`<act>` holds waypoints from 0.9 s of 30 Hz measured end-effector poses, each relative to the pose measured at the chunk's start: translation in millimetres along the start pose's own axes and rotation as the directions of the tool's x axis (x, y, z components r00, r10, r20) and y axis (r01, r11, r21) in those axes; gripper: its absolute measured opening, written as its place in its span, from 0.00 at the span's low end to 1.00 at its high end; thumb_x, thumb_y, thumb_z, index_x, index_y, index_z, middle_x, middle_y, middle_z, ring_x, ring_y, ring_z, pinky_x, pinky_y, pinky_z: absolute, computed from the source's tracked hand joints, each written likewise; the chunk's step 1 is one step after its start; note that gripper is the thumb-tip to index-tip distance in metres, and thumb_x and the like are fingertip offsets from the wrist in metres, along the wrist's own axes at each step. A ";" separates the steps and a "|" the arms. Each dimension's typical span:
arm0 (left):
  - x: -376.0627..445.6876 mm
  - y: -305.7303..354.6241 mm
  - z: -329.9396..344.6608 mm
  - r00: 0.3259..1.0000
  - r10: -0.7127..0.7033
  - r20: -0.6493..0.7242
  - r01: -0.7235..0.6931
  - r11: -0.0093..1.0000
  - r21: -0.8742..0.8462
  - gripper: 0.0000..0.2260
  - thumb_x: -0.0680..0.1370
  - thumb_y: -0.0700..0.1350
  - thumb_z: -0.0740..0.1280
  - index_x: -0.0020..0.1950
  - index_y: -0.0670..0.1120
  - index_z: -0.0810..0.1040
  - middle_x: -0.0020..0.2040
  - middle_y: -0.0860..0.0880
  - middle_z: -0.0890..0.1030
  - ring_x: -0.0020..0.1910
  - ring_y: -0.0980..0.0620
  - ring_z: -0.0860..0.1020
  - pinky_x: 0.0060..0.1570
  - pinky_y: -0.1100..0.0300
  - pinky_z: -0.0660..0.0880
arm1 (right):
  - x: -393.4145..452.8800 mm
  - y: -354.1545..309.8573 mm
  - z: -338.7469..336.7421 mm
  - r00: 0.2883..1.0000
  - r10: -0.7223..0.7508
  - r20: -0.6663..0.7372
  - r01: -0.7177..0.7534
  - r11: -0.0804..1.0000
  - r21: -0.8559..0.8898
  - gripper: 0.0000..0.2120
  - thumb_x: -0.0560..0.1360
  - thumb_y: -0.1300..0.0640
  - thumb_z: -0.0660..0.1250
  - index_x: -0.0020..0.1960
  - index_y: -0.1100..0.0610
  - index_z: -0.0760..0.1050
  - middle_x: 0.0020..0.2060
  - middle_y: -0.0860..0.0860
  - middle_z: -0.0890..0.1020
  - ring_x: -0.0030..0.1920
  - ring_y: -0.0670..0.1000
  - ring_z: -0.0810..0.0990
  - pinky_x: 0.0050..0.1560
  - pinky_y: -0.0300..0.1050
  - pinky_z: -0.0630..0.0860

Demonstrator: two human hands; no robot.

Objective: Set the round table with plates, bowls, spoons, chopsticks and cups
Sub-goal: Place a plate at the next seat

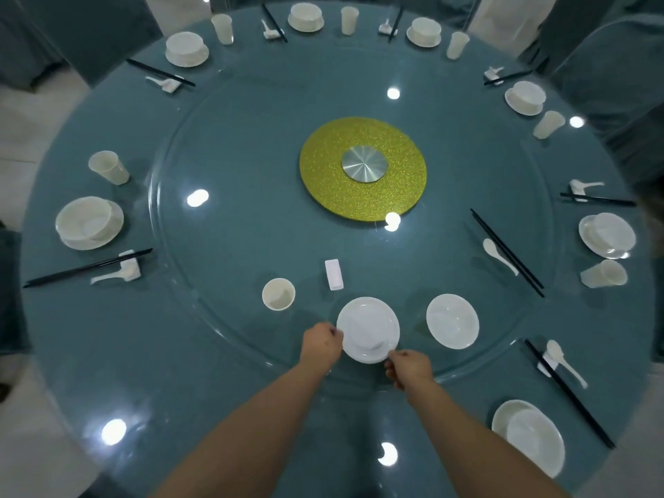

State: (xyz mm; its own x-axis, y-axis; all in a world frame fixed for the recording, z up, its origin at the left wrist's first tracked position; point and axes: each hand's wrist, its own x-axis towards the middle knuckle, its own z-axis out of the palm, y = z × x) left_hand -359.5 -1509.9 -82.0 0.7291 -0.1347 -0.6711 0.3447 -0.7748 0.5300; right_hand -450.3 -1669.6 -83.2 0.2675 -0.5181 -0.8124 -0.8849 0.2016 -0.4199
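Chopsticks (507, 252) diag, tips far-left.

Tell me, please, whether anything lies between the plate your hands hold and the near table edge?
Nothing visible does. The left hand and right hand grip the round white plate; only bare teal tabletop and forearms lie nearer.

Two bare forearms, no sleeves, no jewellery

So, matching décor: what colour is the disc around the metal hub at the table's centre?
Glittery yellow-green disc, clearest in the head view.
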 end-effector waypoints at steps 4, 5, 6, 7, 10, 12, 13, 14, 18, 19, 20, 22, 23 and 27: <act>-3.8 -12.9 -8.0 0.999 -0.021 -0.027 0.019 0.998 -0.058 0.06 0.77 0.46 0.64 0.45 0.44 0.76 0.45 0.44 0.83 0.46 0.45 0.80 0.46 0.57 0.76 | -11.5 -0.2 12.1 0.997 -0.058 0.044 0.061 0.995 -0.073 0.06 0.76 0.62 0.66 0.40 0.61 0.78 0.33 0.55 0.81 0.28 0.50 0.75 0.27 0.39 0.67; -5.8 -17.2 -10.3 0.999 -0.024 -0.031 0.022 0.998 -0.061 0.06 0.76 0.46 0.64 0.45 0.44 0.76 0.45 0.44 0.84 0.47 0.45 0.80 0.48 0.57 0.76 | -14.7 1.0 14.5 0.996 -0.068 0.055 0.073 0.994 -0.088 0.06 0.75 0.61 0.66 0.41 0.60 0.78 0.33 0.55 0.81 0.28 0.49 0.75 0.27 0.38 0.68; -10.9 -24.7 -15.6 0.999 -0.038 -0.038 0.035 0.997 -0.074 0.05 0.76 0.46 0.64 0.45 0.44 0.75 0.44 0.43 0.84 0.47 0.45 0.80 0.48 0.56 0.77 | -20.3 2.1 19.4 0.994 -0.084 0.073 0.091 0.990 -0.109 0.06 0.75 0.61 0.66 0.41 0.60 0.79 0.34 0.54 0.81 0.28 0.49 0.75 0.27 0.38 0.68; -15.0 -31.1 -19.3 0.998 -0.052 -0.043 0.048 0.994 -0.095 0.05 0.76 0.45 0.64 0.44 0.44 0.75 0.44 0.43 0.84 0.46 0.44 0.81 0.48 0.55 0.78 | -24.0 3.8 22.7 0.991 -0.101 0.091 0.112 0.985 -0.128 0.06 0.75 0.61 0.66 0.40 0.60 0.79 0.34 0.54 0.81 0.28 0.48 0.75 0.27 0.37 0.68; -30.3 -61.0 -34.8 0.992 -0.102 -0.070 0.090 0.983 -0.160 0.04 0.75 0.44 0.64 0.41 0.44 0.73 0.41 0.43 0.84 0.42 0.43 0.82 0.46 0.52 0.80 | -36.5 7.5 40.5 0.970 -0.160 0.182 0.190 0.968 -0.162 0.06 0.76 0.61 0.66 0.41 0.60 0.78 0.34 0.55 0.81 0.28 0.49 0.75 0.27 0.38 0.67; -43.4 -88.4 -46.3 0.985 -0.150 -0.081 0.130 0.968 -0.213 0.04 0.75 0.44 0.64 0.42 0.43 0.74 0.37 0.44 0.84 0.35 0.47 0.83 0.40 0.55 0.80 | -47.2 10.6 57.8 0.958 -0.165 0.232 0.210 0.961 -0.181 0.06 0.77 0.61 0.66 0.43 0.61 0.77 0.34 0.54 0.80 0.28 0.49 0.74 0.26 0.39 0.68; -48.6 -100.6 -50.9 0.982 -0.171 -0.087 0.146 0.960 -0.238 0.05 0.75 0.44 0.64 0.43 0.43 0.75 0.36 0.45 0.84 0.31 0.49 0.82 0.37 0.58 0.80 | -51.7 11.7 65.7 0.956 -0.163 0.245 0.210 0.962 -0.176 0.06 0.78 0.61 0.65 0.43 0.61 0.77 0.34 0.55 0.80 0.28 0.50 0.74 0.26 0.40 0.68; -54.4 -112.7 -55.6 0.976 -0.196 -0.093 0.166 0.951 -0.262 0.06 0.76 0.44 0.63 0.44 0.42 0.75 0.35 0.45 0.84 0.29 0.51 0.81 0.35 0.60 0.79 | -56.3 13.8 74.7 0.951 -0.165 0.260 0.212 0.963 -0.165 0.06 0.78 0.61 0.65 0.44 0.61 0.77 0.35 0.55 0.80 0.28 0.50 0.74 0.27 0.40 0.69; -77.7 -162.7 -73.2 0.941 -0.303 -0.150 0.216 0.881 -0.420 0.06 0.78 0.43 0.65 0.42 0.44 0.74 0.36 0.43 0.84 0.31 0.47 0.82 0.39 0.54 0.82 | -81.6 25.6 117.8 0.915 -0.180 0.361 0.247 0.958 -0.148 0.05 0.78 0.64 0.63 0.47 0.64 0.77 0.35 0.57 0.79 0.29 0.51 0.73 0.27 0.42 0.70; -82.3 -175.7 -78.4 0.928 -0.332 -0.169 0.226 0.861 -0.455 0.05 0.78 0.43 0.65 0.42 0.44 0.74 0.34 0.44 0.83 0.30 0.46 0.82 0.39 0.53 0.82 | -89.3 27.4 129.5 0.898 -0.188 0.397 0.263 0.954 -0.145 0.05 0.78 0.64 0.63 0.48 0.65 0.77 0.36 0.57 0.79 0.29 0.51 0.74 0.27 0.42 0.70; -86.4 -187.2 -83.4 0.913 -0.363 -0.185 0.235 0.841 -0.487 0.05 0.77 0.42 0.65 0.43 0.43 0.75 0.33 0.44 0.82 0.30 0.46 0.82 0.39 0.52 0.82 | -96.1 29.3 140.0 0.883 -0.195 0.428 0.278 0.950 -0.141 0.06 0.78 0.63 0.63 0.48 0.65 0.78 0.36 0.57 0.80 0.28 0.51 0.74 0.26 0.42 0.70; -90.3 -208.9 -95.2 0.884 -0.413 -0.220 0.237 0.800 -0.551 0.04 0.77 0.41 0.66 0.46 0.40 0.76 0.32 0.43 0.81 0.32 0.44 0.81 0.40 0.49 0.82 | -107.8 31.2 160.6 0.850 -0.203 0.485 0.303 0.943 -0.136 0.06 0.79 0.61 0.64 0.49 0.63 0.78 0.38 0.57 0.81 0.26 0.50 0.75 0.25 0.42 0.70; -91.9 -221.2 -99.6 0.872 -0.433 -0.230 0.233 0.779 -0.582 0.04 0.77 0.40 0.66 0.47 0.39 0.76 0.33 0.42 0.81 0.33 0.44 0.81 0.41 0.47 0.82 | -113.1 34.5 170.5 0.838 -0.194 0.511 0.306 0.941 -0.144 0.06 0.79 0.60 0.64 0.49 0.62 0.78 0.39 0.57 0.82 0.26 0.49 0.76 0.25 0.41 0.70; -95.0 -254.1 -112.2 0.848 -0.475 -0.236 0.247 0.748 -0.616 0.02 0.78 0.39 0.64 0.46 0.40 0.74 0.38 0.38 0.81 0.37 0.41 0.82 0.45 0.45 0.82 | -122.5 47.0 196.2 0.818 -0.167 0.550 0.309 0.935 -0.175 0.06 0.79 0.58 0.64 0.49 0.59 0.78 0.40 0.56 0.82 0.27 0.49 0.76 0.25 0.41 0.71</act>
State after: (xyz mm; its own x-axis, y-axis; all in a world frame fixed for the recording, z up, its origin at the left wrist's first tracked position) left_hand -450.0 -1231.0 -94.7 0.5938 0.3999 -0.6982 0.8026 -0.2318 0.5497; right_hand -449.8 -1433.6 -82.8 0.5767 -0.0004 -0.8170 -0.8114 -0.1170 -0.5727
